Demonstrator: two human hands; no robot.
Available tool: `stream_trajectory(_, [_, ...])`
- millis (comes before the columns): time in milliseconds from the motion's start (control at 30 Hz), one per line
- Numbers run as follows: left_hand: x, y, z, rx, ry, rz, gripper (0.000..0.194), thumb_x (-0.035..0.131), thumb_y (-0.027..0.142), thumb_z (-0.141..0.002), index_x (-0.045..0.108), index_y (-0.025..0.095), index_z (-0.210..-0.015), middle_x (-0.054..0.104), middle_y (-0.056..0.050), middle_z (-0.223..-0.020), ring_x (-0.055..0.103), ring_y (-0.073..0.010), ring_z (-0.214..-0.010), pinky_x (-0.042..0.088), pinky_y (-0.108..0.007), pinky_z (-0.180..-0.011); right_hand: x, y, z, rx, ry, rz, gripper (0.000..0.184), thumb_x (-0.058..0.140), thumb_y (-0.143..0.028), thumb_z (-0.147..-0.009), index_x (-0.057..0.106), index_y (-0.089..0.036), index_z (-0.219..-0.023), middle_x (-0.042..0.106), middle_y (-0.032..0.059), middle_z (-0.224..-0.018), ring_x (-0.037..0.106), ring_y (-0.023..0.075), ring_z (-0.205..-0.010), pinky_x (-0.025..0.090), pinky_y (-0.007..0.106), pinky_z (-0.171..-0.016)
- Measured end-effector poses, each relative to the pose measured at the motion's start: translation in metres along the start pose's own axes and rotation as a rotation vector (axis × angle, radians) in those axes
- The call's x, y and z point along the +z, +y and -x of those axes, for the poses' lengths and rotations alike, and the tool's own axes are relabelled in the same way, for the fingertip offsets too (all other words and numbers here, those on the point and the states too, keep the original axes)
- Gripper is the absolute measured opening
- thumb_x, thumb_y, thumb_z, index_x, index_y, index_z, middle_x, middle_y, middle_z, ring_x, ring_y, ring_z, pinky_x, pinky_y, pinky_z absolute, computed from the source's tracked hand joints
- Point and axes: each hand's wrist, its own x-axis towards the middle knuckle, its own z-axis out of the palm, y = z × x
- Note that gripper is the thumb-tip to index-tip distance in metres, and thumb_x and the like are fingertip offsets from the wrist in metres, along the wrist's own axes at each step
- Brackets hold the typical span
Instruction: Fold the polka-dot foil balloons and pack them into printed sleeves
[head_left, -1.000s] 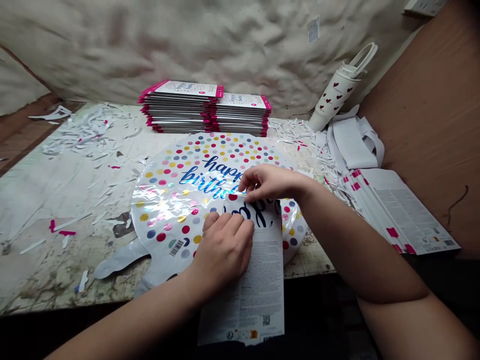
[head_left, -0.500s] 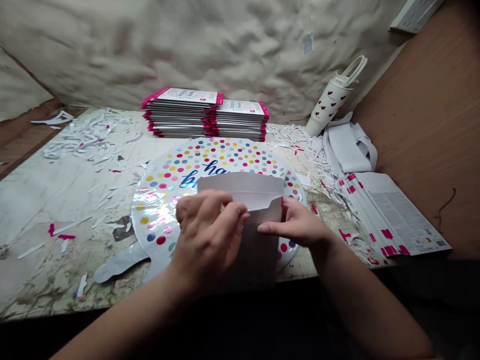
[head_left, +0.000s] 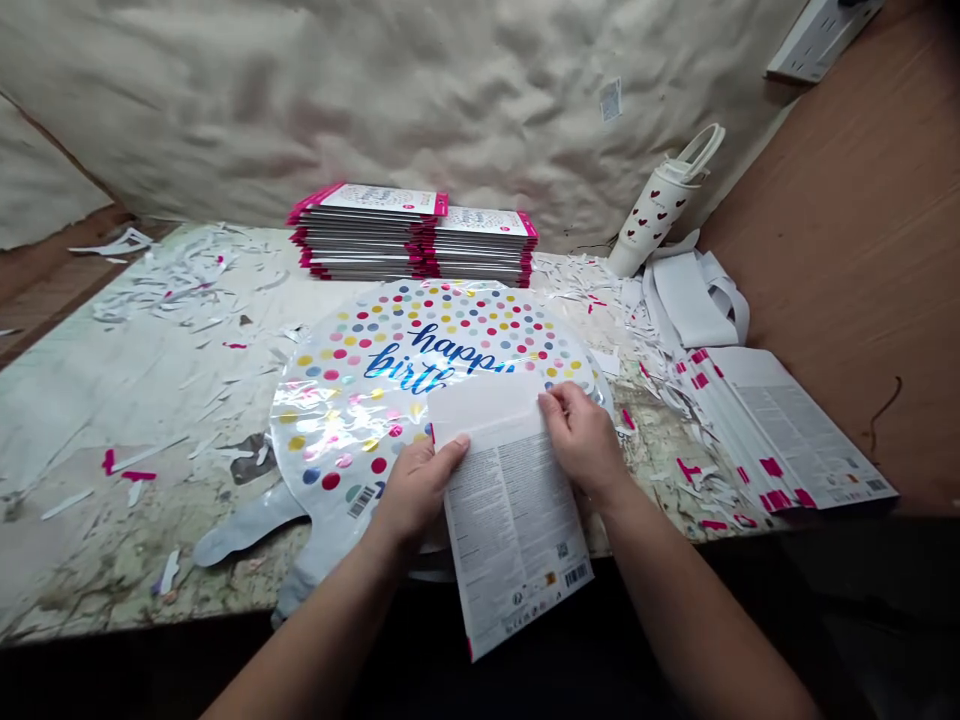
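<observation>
Over the near edge of the worktable, the printed paper envelope now shows its text side, tilted — half a second ago its mouth gaped toward the camera. The left hand closes thumb and fingers on its left edge; the right hand pinches its upper right corner — the flat "happy birthday" foil balloon lies just beyond, partly covered.

"happy birth" on dotted foil balloon
</observation>
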Motion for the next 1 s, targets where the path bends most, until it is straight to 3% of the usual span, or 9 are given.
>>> stream_trajectory(67, [0.002, -0.003, 0.0, 0.072, 0.036, -0.05, 0.052, 0.06, 0.047, -0.074, 0.059, 0.009, -0.109, 0.069, -0.012, -0.095, 0.065, -0.0287, -0.085, 0.052, -0.037, -0.07, 0.003, -0.011, 0.008, -0.238, 0.05, 0.207, 0.021, 0.044, -0.028, -0.087, 0.06, -0.018, -0.095, 0.062, 0.0084, -0.089, 0.057, 0.0217, -0.084, 0.044, 0.034, -0.078])
stream_trajectory(167, [0.006, -0.008, 0.001, 0.168, 0.075, -0.127, 0.05, 0.057, 0.046, -0.077, 0.057, 0.012, -0.112, 0.069, -0.01, -0.099, 0.063, -0.0281, -0.091, 0.05, -0.035, -0.072, 0.01, -0.028, 0.02, -0.463, -0.106, 0.267, 0.022, 0.04, -0.019, -0.088, 0.062, -0.018, -0.094, 0.062, 0.0088, -0.091, 0.056, 0.0201, -0.088, 0.044, 0.032, -0.08])
stream_trajectory(467, [0.016, -0.011, 0.008, 0.24, 0.077, -0.282, 0.037, 0.052, 0.041, -0.081, 0.062, 0.012, -0.101, 0.069, -0.007, -0.093, 0.062, -0.0247, -0.085, 0.048, -0.031, -0.072, 0.012, -0.034, 0.019, -0.398, -0.169, 0.304, 0.019, 0.043, -0.016, -0.086, 0.061, -0.016, -0.081, 0.062, 0.0079, -0.081, 0.056, 0.0198, -0.078, 0.043, 0.032, -0.074])
stream_trajectory(633, [0.017, -0.01, 0.007, 0.215, 0.066, -0.22, 0.04, 0.051, 0.041, -0.081, 0.061, 0.011, -0.105, 0.069, -0.007, -0.092, 0.063, -0.0239, -0.083, 0.048, -0.031, -0.07, 0.011, -0.032, 0.018, -0.352, -0.217, 0.155, 0.015, 0.045, -0.019, -0.087, 0.06, -0.018, -0.089, 0.063, 0.0049, -0.088, 0.057, 0.0165, -0.084, 0.044, 0.028, -0.078])
stream_trajectory(767, [0.02, -0.008, 0.008, 0.224, 0.078, -0.246, 0.039, 0.052, 0.041, -0.081, 0.062, 0.012, -0.104, 0.07, -0.007, -0.091, 0.063, -0.0237, -0.082, 0.048, -0.03, -0.069, 0.019, -0.034, 0.017, -0.439, -0.079, 0.215, 0.016, 0.043, -0.018, -0.086, 0.059, -0.016, -0.083, 0.061, 0.0066, -0.082, 0.055, 0.0181, -0.081, 0.044, 0.031, -0.077])
stream_trajectory(833, [0.017, -0.008, 0.008, 0.209, 0.083, -0.224, 0.04, 0.052, 0.042, -0.08, 0.062, 0.012, -0.105, 0.07, -0.008, -0.093, 0.063, -0.0246, -0.083, 0.049, -0.03, -0.068, 0.006, -0.029, 0.014, -0.447, 0.04, 0.204, 0.018, 0.04, -0.017, -0.087, 0.057, -0.016, -0.082, 0.06, 0.007, -0.082, 0.054, 0.0178, -0.082, 0.044, 0.031, -0.077])
stream_trajectory(900, [0.012, -0.009, 0.005, 0.207, 0.118, -0.171, 0.041, 0.054, 0.043, -0.079, 0.062, 0.012, -0.105, 0.069, -0.009, -0.096, 0.063, -0.026, -0.088, 0.049, -0.032, -0.07, -0.025, -0.017, 0.01, -0.376, 0.033, 0.228, 0.018, 0.041, -0.02, -0.087, 0.057, -0.017, -0.082, 0.061, 0.006, -0.082, 0.056, 0.017, -0.081, 0.044, 0.03, -0.076])
stream_trajectory(933, [0.008, -0.011, 0.003, 0.213, 0.14, -0.13, 0.041, 0.055, 0.043, -0.079, 0.061, 0.012, -0.106, 0.068, -0.009, -0.098, 0.062, -0.0265, -0.091, 0.05, -0.032, -0.072, -0.045, -0.01, 0.01, -0.307, -0.033, 0.296, 0.019, 0.042, -0.023, -0.087, 0.058, -0.018, -0.079, 0.062, 0.0051, -0.08, 0.057, 0.0171, -0.079, 0.045, 0.03, -0.073])
stream_trajectory(1000, [0.003, -0.014, -0.003, 0.237, 0.191, -0.038, 0.041, 0.057, 0.041, -0.078, 0.06, 0.013, -0.107, 0.067, -0.009, -0.103, 0.061, -0.0261, -0.094, 0.049, -0.033, -0.077, -0.084, 0.001, 0.013, -0.091, -0.295, 0.571, 0.027, 0.045, -0.031, -0.085, 0.059, -0.019, -0.066, 0.061, 0.004, -0.067, 0.058, 0.0188, -0.067, 0.045, 0.032, -0.064])
